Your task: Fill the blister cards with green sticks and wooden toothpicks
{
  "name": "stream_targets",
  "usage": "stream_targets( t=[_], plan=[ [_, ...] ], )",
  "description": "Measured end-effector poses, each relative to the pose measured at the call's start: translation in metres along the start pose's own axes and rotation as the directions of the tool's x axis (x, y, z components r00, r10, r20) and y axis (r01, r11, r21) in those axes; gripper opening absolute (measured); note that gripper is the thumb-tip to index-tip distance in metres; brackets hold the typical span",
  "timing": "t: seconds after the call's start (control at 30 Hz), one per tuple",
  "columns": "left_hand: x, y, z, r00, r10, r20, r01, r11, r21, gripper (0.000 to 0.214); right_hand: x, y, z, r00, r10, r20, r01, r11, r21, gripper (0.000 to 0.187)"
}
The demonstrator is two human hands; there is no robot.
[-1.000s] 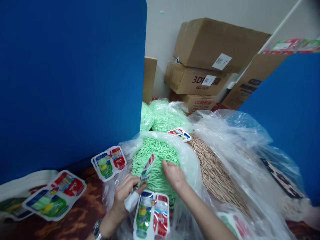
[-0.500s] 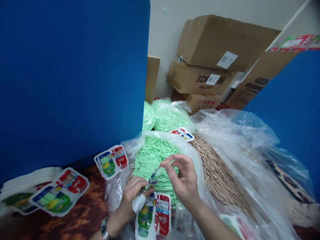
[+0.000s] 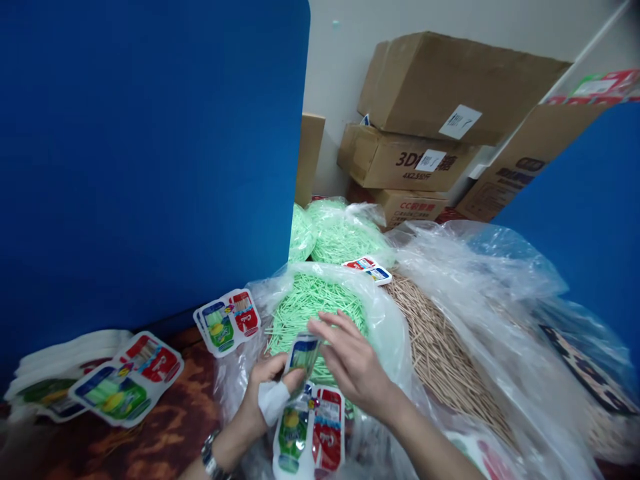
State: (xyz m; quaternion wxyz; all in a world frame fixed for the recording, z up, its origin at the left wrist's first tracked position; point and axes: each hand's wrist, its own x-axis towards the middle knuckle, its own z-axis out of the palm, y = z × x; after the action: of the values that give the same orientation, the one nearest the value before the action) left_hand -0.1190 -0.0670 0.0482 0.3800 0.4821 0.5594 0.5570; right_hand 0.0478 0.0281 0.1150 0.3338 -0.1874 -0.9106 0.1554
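My left hand point(image 3: 264, 387), thumb wrapped in white tape, grips a small printed packet point(image 3: 302, 353) that shows green sticks inside. My right hand point(image 3: 350, 363) hovers just right of the packet with fingers spread, its fingertips touching the packet's edge. Both hands are over a clear bag heaped with green sticks point(image 3: 310, 303). Below the hands lies another printed packet point(image 3: 310, 433), green and red.
A bag of tan wooden sticks point(image 3: 440, 353) lies to the right under loose clear plastic. Printed packets point(image 3: 227, 321) and a stack point(image 3: 120, 387) lie at left on the brown table. Blue partitions point(image 3: 150, 153) stand left and right; cardboard boxes point(image 3: 440, 120) are stacked behind.
My right hand pinched green sticks from the heap, brought them to the packet, and now lies open beside it. The packet has turned face-on in my left hand.
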Motion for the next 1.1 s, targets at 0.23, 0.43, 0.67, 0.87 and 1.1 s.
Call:
stream_targets(
  t=[0.23, 0.43, 0.67, 0.87, 1.1],
  plan=[
    [0.006, 0.004, 0.002, 0.962, -0.232, 0.143, 0.271, 0.872, -0.407, 0.043, -0.003, 0.023, 0.002, 0.892, 0.396, 0.217, -0.447, 0.840, 0.306, 0.023],
    [0.009, 0.002, -0.003, 0.991, -0.105, 0.085, 0.124, 0.959, -0.256, 0.025, -0.002, 0.011, 0.015, 0.878, 0.456, 0.147, -0.478, 0.809, 0.342, 0.015],
    [-0.006, -0.019, -0.055, 0.980, -0.194, -0.046, 0.182, 0.965, -0.191, 0.029, -0.038, 0.014, 0.016, 0.852, 0.381, 0.359, -0.452, 0.881, 0.138, 0.020],
    [0.013, -0.043, -0.106, 0.894, -0.127, -0.430, 0.175, 0.982, 0.074, 0.050, -0.081, 0.022, 0.045, 0.654, 0.540, 0.530, -0.203, 0.800, -0.564, 0.018],
    [0.043, -0.078, -0.111, 0.793, 0.036, -0.608, 0.258, 0.884, 0.389, 0.044, -0.079, 0.018, 0.050, 0.622, 0.611, 0.490, -0.246, 0.746, -0.618, 0.033]
  ],
)
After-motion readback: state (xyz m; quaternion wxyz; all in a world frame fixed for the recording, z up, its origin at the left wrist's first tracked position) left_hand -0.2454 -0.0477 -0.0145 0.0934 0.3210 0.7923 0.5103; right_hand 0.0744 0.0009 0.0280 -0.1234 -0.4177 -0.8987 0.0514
